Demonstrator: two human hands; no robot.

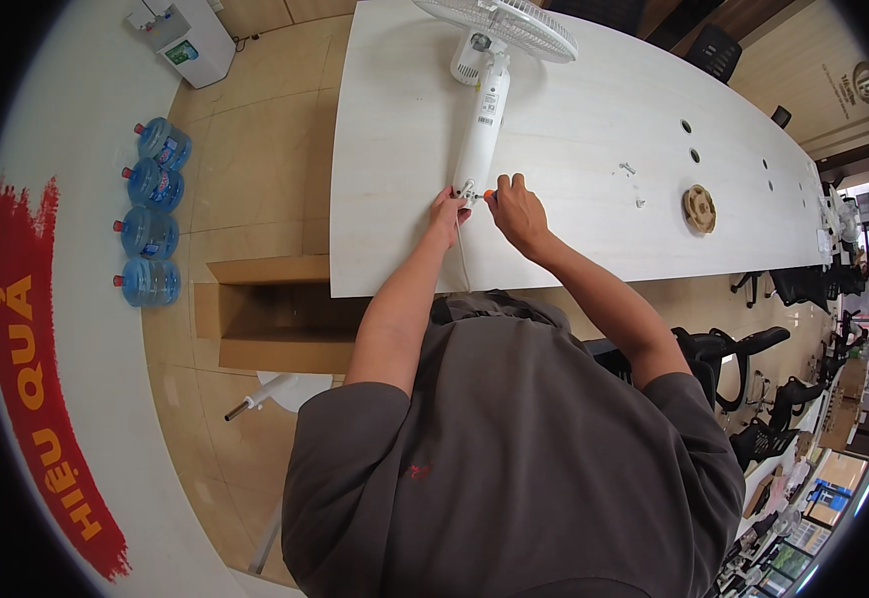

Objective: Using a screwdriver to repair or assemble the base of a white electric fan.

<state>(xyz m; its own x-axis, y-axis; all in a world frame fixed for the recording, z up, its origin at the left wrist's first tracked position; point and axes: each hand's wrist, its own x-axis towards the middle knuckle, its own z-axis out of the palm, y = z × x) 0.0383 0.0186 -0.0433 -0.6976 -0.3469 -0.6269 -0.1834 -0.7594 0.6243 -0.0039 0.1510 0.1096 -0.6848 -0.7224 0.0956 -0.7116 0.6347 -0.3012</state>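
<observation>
A white electric fan (485, 120) lies on the white table, its round grille at the far edge and its neck pointing toward me. Close to the near end of that neck, my left hand (444, 216) is closed around the tube's lower end, beside small metal fittings. My right hand (520, 217) grips a screwdriver with an orange handle (490, 196); its tip points left at the tube end, though contact is too small to make out. A pale power cord (462, 255) runs from there over the near table edge.
Small loose hardware (628, 168) and a round tan piece (699, 208) lie on the table (594, 234) to the right. An open cardboard box (275, 355) and a white stand with a pole (280, 392) are at the left. Blue water bottles (149, 231) line the wall.
</observation>
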